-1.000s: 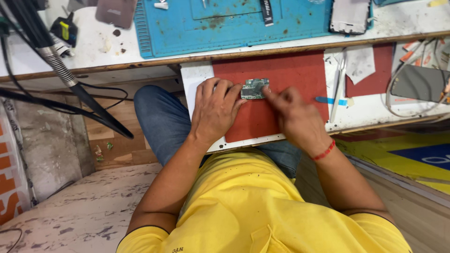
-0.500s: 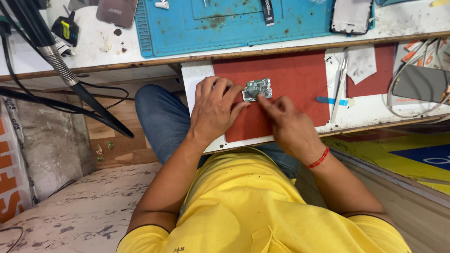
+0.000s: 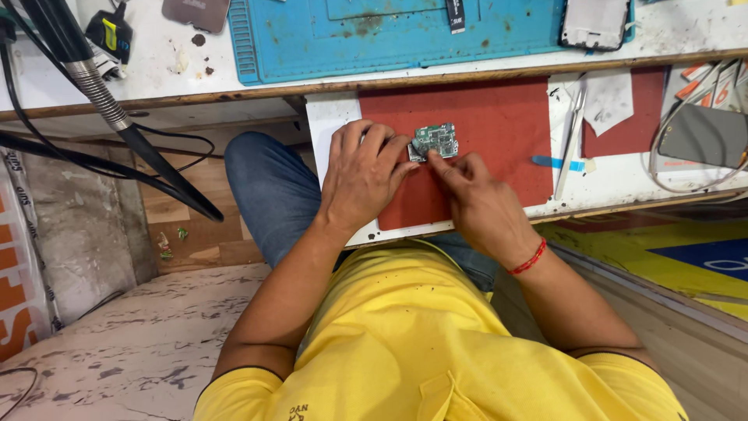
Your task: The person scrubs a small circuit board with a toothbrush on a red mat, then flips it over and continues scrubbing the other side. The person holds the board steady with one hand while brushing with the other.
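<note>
From the head camera, looking down over a yellow shirt (image 3: 436,343), both hands meet on one small green circuit board (image 3: 435,140) that lies on a red mat (image 3: 499,132). The left hand (image 3: 362,175) rests palm-down just left of the board, fingers spread only a little, its fingertips pinning the board's left edge. The right hand (image 3: 479,199) comes in from below and to the right, its fingers drawn narrow together, the index fingertip pressed against the board's lower edge; whether it pinches a small tool there is too fine to tell.

The red mat sits on a white pull-out counter (image 3: 331,117). Its near edge runs just under both wrists, and its left edge lies close beside the left hand. Bare mat lies beyond the board and to the right of the right hand, up to one pair of tweezers (image 3: 571,140) lying lengthwise at the mat's right border, with one strip of blue tape (image 3: 558,163) beside it.

Beyond the hands, one step up, a second counter carries one blue work mat (image 3: 405,39), with one phone screen (image 3: 594,23) on its right end and one brown phone cover (image 3: 196,12) off its left end. Far left of the left hand one black hose (image 3: 117,117) slants down past that counter's edge. Far right of the right hand lies one grey phone (image 3: 701,132) ringed by a thin cable. Below the left arm, one knee in blue jeans (image 3: 273,195) shows over the marbled floor (image 3: 132,343).
</note>
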